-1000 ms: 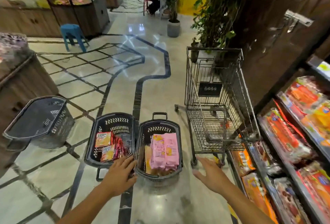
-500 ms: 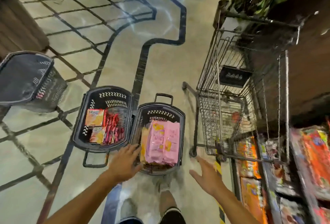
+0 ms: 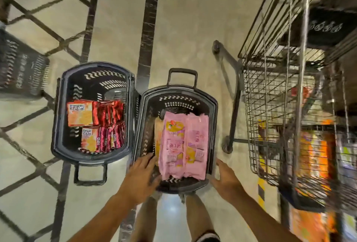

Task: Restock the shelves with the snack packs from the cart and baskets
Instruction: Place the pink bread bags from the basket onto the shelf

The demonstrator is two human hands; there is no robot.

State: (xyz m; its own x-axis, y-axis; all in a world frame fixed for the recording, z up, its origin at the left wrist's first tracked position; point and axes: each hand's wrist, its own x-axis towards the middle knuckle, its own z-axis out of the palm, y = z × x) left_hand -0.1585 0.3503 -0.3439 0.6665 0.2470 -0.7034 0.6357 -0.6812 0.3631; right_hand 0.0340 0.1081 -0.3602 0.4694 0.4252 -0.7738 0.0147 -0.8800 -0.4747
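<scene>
Restocking looks barely started. The pink snack packs [image 3: 183, 145] lie stacked in the right basket [image 3: 213, 118] on the floor, and orange and red packs [image 3: 96, 124] fill the left basket [image 3: 58, 118]. The left hand [image 3: 142, 176] and right hand [image 3: 225, 179] reach in at either side of the pink stack, fingers spread wide, holding nothing. The cart [image 3: 270, 106] stands beside the shelves [image 3: 313, 160].

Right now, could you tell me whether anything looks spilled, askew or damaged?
Nothing stands out. The pink packs lie flat in the right basket, the red packs stand in rows in the left basket, and nothing has spilled on the floor.
</scene>
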